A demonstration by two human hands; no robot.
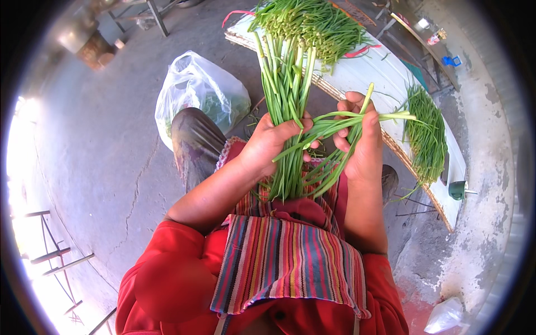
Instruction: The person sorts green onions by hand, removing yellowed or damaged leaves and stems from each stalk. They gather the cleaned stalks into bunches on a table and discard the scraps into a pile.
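A bunch of long green stalks point(282, 92), pale at the upper ends and like garlic chives, is gripped around its middle by my left hand point(273, 139). Its leafy ends hang down over my lap. In my right hand point(357, 137) a few more stalks point(335, 127) are pinched between thumb and fingers, their pale ends pointing right. These stalks cross the larger bunch close to my left fingers. Ahead, a big heap of the same greens point(310, 28) lies on a white board point(379, 70). A smaller pile point(425, 134) rests at the board's right side.
On the floor to my left stands a white plastic bag point(198, 95) with greens inside, close to my knee. Red ties point(360, 51) lie by the heap. A dark green object point(456, 190) sits at the board's right end. Another plastic bag point(445, 315) lies at lower right.
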